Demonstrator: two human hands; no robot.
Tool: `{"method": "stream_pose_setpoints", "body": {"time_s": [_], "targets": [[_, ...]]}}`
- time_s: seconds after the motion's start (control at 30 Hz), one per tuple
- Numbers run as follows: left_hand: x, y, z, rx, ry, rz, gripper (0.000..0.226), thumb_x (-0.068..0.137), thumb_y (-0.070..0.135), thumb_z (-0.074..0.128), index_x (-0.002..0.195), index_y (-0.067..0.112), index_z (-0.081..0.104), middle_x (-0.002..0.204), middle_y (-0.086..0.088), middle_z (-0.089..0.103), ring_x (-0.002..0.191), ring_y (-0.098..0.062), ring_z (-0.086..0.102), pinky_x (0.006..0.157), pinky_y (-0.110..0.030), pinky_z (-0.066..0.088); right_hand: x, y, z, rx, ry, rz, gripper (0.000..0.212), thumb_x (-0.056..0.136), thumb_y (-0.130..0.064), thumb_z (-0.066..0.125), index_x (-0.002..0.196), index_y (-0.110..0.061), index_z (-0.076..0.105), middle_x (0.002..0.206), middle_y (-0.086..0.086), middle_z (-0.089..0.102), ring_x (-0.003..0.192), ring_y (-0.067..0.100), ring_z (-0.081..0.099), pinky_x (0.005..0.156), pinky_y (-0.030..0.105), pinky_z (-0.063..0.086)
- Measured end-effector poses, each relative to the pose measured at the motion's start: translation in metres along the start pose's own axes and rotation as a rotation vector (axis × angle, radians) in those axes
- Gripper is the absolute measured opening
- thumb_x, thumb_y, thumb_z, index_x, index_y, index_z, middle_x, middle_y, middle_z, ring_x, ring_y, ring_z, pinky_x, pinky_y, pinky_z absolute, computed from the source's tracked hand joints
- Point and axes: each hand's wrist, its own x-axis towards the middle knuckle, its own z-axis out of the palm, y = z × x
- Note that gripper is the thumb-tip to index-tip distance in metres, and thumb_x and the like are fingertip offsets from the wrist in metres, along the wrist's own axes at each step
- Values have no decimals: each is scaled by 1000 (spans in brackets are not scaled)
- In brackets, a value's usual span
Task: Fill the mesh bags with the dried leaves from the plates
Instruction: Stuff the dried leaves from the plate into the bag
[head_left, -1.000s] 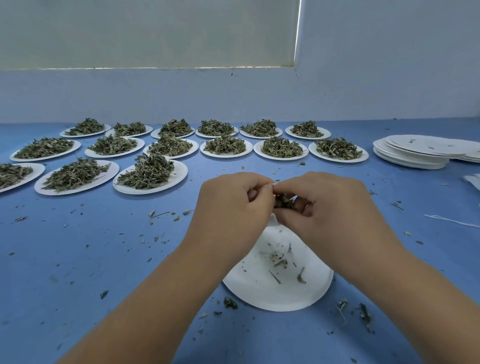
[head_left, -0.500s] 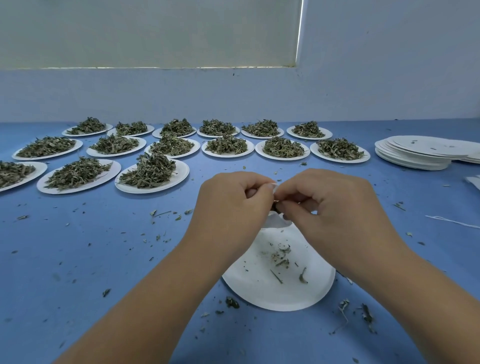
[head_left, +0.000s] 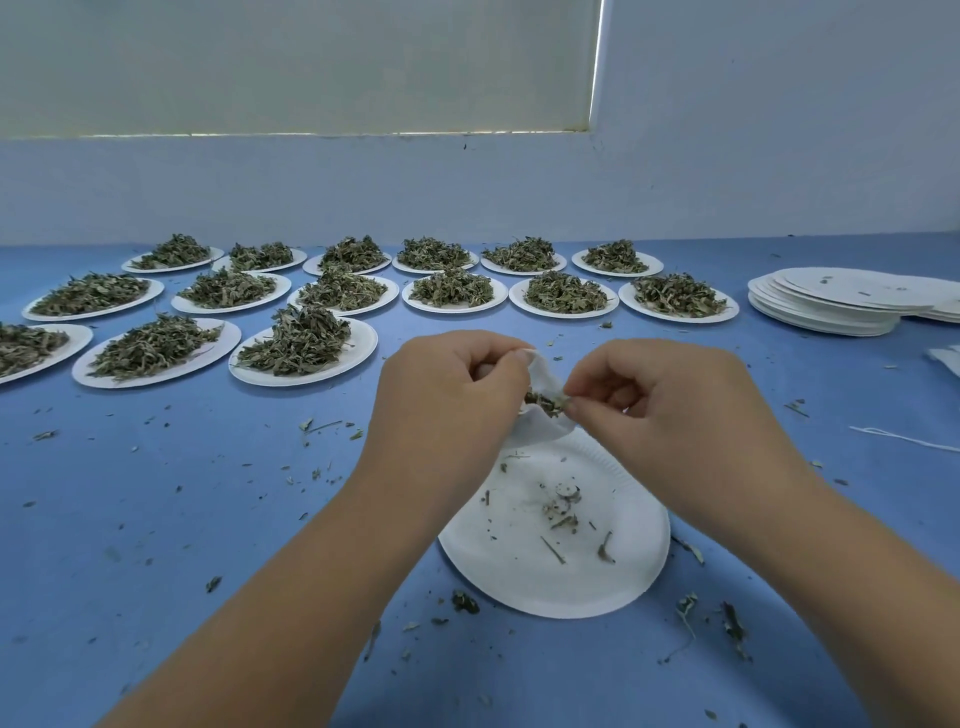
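My left hand (head_left: 447, 400) and my right hand (head_left: 670, 405) hold a small white mesh bag (head_left: 543, 421) between them, above the far edge of a white paper plate (head_left: 623, 582). Each hand pinches one side of the bag's mouth, and dark dried leaves (head_left: 543, 401) show inside the opening. Most of the bag is hidden behind my fingers. The plate below holds only a few leaf scraps and stems. Several plates heaped with dried leaves, the nearest one (head_left: 304, 348) just left of my hands, stand in rows across the back of the blue table.
A stack of empty paper plates (head_left: 831, 304) sits at the far right. A loose white string (head_left: 904, 439) lies on the table to the right. Leaf crumbs are scattered over the blue surface around the plate. A pale wall closes off the back.
My hands have drawn slightly apart, spreading the bag's mouth so the white mesh and the leaves inside show more. The plates have not moved.
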Motion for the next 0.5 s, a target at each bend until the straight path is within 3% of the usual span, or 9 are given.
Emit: {"method": "stream_pose_setpoints", "body": {"time_s": [0.13,0.23,0.3,0.4,0.5], "targets": [[-1,1,2,25,-18,27,18,86,20,64,73,29,73,44,9,47,37,-2,35,38,-8,28,0,-3,7,-166,44,-121,18,77,-26,71,69,-36,58,67,-16,54,64,1,51,57,15,38],[-1,1,3,50,-21,21,20,86,20,64,71,32,71,42,13,48,37,-1,39,38,-6,27,3,0,10,-155,22,-12,20,72,-40,68,65,-32,51,69,-14,52,63,0,48,55,17,35],[-1,1,1,71,-17,29,21,85,21,64,70,34,70,46,4,54,38,-1,40,38,-8,30,7,4,5,-65,-26,60,19,72,-44,69,67,-31,56,67,-13,55,61,0,49,51,14,36],[2,0,-4,72,10,32,20,85,23,64,70,34,70,62,-6,65,47,-8,49,43,-17,38,9,14,-18,7,-222,91,15,72,-48,67,80,-36,64,72,-16,61,66,-6,53,58,9,41],[4,-1,-7,55,45,16,23,86,21,63,69,34,71,65,-8,65,50,-9,48,46,-20,40,7,22,-37,-141,-572,40,32,72,-49,69,103,-51,60,94,-29,55,83,-16,51,67,13,40]]}}
